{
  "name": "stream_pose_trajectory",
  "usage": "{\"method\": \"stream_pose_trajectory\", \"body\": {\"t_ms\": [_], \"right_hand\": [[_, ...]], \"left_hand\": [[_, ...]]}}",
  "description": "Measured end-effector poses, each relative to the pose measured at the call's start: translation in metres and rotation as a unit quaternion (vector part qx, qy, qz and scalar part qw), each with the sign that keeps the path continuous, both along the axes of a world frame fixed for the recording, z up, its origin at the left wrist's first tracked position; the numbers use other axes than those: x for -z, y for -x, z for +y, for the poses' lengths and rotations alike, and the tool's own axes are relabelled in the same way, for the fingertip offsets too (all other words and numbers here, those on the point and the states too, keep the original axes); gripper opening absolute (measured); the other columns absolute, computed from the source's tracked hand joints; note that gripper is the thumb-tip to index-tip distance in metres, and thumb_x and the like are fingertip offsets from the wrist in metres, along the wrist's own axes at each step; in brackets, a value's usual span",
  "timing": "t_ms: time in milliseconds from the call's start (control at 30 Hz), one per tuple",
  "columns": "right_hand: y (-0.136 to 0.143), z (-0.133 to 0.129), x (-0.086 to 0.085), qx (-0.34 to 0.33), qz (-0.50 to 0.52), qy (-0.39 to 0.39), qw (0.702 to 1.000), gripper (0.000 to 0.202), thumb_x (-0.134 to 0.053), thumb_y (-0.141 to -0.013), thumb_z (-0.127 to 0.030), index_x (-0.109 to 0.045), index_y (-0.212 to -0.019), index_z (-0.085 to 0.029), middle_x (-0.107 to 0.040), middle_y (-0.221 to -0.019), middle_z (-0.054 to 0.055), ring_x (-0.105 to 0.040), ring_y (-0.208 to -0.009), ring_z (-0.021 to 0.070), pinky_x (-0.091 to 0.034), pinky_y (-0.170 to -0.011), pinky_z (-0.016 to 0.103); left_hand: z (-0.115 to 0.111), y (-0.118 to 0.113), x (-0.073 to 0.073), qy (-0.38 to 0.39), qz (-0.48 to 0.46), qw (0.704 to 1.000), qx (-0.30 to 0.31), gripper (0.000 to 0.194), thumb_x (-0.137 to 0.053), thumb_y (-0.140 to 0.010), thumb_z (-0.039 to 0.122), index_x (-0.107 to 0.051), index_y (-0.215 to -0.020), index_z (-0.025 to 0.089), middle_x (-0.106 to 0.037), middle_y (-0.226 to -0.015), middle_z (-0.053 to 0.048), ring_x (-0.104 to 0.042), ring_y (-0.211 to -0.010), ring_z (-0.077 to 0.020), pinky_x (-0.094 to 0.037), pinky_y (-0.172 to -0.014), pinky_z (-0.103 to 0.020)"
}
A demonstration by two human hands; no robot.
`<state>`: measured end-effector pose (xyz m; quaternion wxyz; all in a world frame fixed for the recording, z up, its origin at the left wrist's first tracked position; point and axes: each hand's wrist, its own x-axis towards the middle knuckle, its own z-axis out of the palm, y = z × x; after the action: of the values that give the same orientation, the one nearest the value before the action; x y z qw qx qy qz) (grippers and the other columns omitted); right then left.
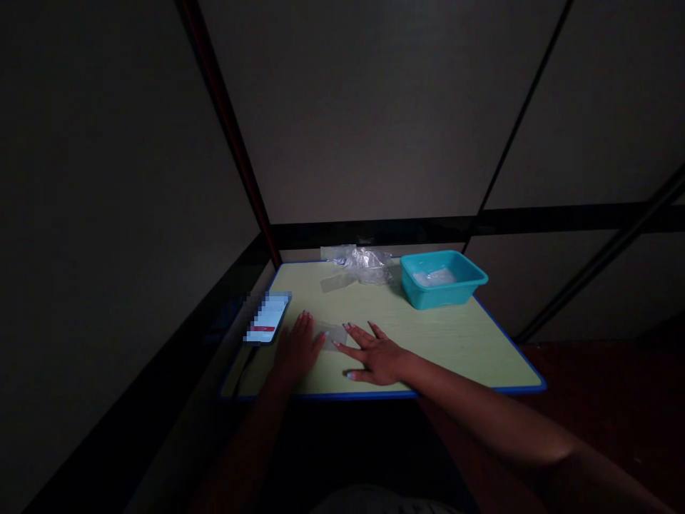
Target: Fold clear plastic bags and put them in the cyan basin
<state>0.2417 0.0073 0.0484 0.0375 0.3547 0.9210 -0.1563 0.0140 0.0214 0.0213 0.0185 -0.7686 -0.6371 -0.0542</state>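
A small clear plastic piece [335, 335] lies flat on the pale yellow-green table [428, 350], between my two hands. My left hand [300, 348] rests on the left side of it, fingers laid flat and the thumb apart, touching its left edge. On its right edge are the fingertips of my right hand [374, 355], whose fingers are spread. Neither hand grips anything. Toward the back of the table is a crumpled heap of clear plastic [369, 264], with flat pieces beside it.
A turquoise basket [436, 295] with clear plastic inside stands at the back right of the table. A phone with a lit screen [268, 318] lies at the left edge. Walls [369, 107] rise behind and to the left.
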Motion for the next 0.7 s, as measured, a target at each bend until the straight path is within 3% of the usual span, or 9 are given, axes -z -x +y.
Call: {"method": "stream_pose_trajectory", "body": {"t_ms": [67,233,400,500,567,633,700], "right_hand": [[-0.002,-0.001,0.000,0.003,0.003,0.000,1.000,0.073,-0.042,-0.092,-0.061,-0.018,-0.152,-0.028,0.002,-0.156,0.022,0.000,-0.146,0.0294,0.000,-0.111,0.061],[-0.006,-0.003,0.009,0.004,0.051,-0.044,0.998,0.074,-0.044,-0.093,-0.057,-0.016,-0.153,-0.024,0.001,-0.158,0.018,-0.002,-0.147,0.0264,0.000,-0.112,0.059],[-0.009,-0.003,0.013,-0.014,0.089,-0.042,0.995,0.067,-0.038,-0.095,-0.056,-0.026,-0.151,-0.021,-0.022,-0.156,0.016,-0.018,-0.145,0.0242,0.004,-0.113,0.057],[-0.004,0.002,0.010,-0.004,0.106,-0.048,0.993,0.059,-0.040,-0.096,-0.051,-0.036,-0.147,-0.022,-0.032,-0.153,0.015,-0.024,-0.143,0.0262,-0.002,-0.112,0.059],[0.002,0.010,0.005,0.052,0.118,-0.063,0.990,0.051,-0.046,-0.095,-0.045,-0.044,-0.141,-0.024,-0.043,-0.148,0.013,-0.033,-0.138,0.0250,-0.013,-0.112,0.053],[0.011,0.022,0.000,0.148,0.118,-0.078,0.979,0.042,-0.048,-0.094,-0.040,-0.052,-0.133,-0.023,-0.054,-0.137,0.011,-0.043,-0.128,0.0238,-0.026,-0.106,0.046],[0.021,0.035,-0.005,0.223,0.101,-0.083,0.966,0.036,-0.046,-0.094,-0.038,-0.058,-0.122,-0.019,-0.061,-0.124,0.014,-0.048,-0.119,0.0275,-0.035,-0.096,0.045]], "left_hand": [[-0.003,-0.003,0.000,-0.013,-0.002,1.000,0.000,0.056,-0.033,-0.097,0.037,-0.034,-0.146,0.008,-0.028,-0.154,-0.021,-0.026,-0.143,-0.0309,-0.030,-0.109,-0.058],[-0.012,-0.010,-0.002,-0.010,-0.003,0.997,0.078,0.051,-0.034,-0.097,0.034,-0.036,-0.146,0.017,-0.032,-0.154,-0.012,-0.028,-0.143,-0.0262,-0.026,-0.112,-0.057],[-0.014,-0.011,0.000,-0.013,-0.007,0.998,0.068,0.052,-0.036,-0.096,0.037,-0.040,-0.143,0.015,-0.034,-0.152,-0.015,-0.030,-0.142,-0.0284,-0.029,-0.109,-0.060],[-0.015,-0.011,0.000,-0.036,-0.013,0.998,0.053,0.055,-0.037,-0.096,0.038,-0.037,-0.145,0.013,-0.030,-0.154,-0.016,-0.026,-0.143,-0.0292,-0.027,-0.109,-0.061],[-0.017,-0.011,0.000,-0.068,-0.020,0.996,0.046,0.056,-0.037,-0.096,0.037,-0.035,-0.145,0.011,-0.029,-0.154,-0.016,-0.024,-0.144,-0.0293,-0.023,-0.111,-0.061],[-0.019,-0.010,0.000,-0.090,-0.027,0.994,0.045,0.055,-0.039,-0.095,0.036,-0.037,-0.145,0.012,-0.031,-0.153,-0.015,-0.024,-0.144,-0.0294,-0.021,-0.113,-0.061],[-0.019,-0.009,0.001,-0.088,-0.033,0.994,0.051,0.054,-0.041,-0.095,0.037,-0.040,-0.143,0.012,-0.034,-0.152,-0.016,-0.026,-0.144,-0.0298,-0.021,-0.113,-0.060]]}}
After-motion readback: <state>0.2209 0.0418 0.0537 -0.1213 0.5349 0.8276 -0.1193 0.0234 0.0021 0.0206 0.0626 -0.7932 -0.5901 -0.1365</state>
